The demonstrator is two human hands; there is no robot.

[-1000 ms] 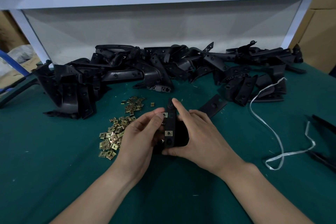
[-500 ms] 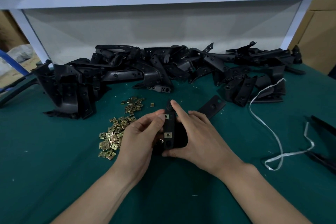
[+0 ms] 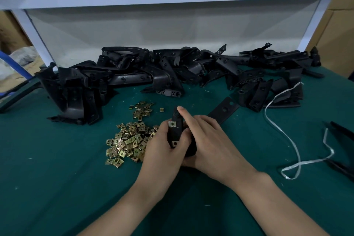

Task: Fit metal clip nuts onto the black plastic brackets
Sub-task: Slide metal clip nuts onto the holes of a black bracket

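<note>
Both hands hold one black plastic bracket point(image 3: 176, 132) upright over the green table. Two metal clip nuts sit on its left edge, an upper clip nut point(image 3: 172, 124) and a lower clip nut point(image 3: 174, 143). My left hand point(image 3: 164, 151) grips the bracket from the left, its thumb pressed across the strip near the lower nut. From the right, my right hand point(image 3: 208, 143) wraps round the bracket, its forefinger stretched up along the top end. A heap of loose brass-coloured clip nuts point(image 3: 128, 140) lies just left of my left hand.
A long pile of black brackets point(image 3: 172, 71) runs across the back of the table. One flat bracket point(image 3: 224, 110) lies just beyond my right hand. A white plastic strap point(image 3: 287, 136) curls at the right, beside black parts point(image 3: 342, 149) at the edge.
My left hand has closed in on the bracket, thumb now pressing across it near the lower nut. The right hand and the bracket have barely shifted.
</note>
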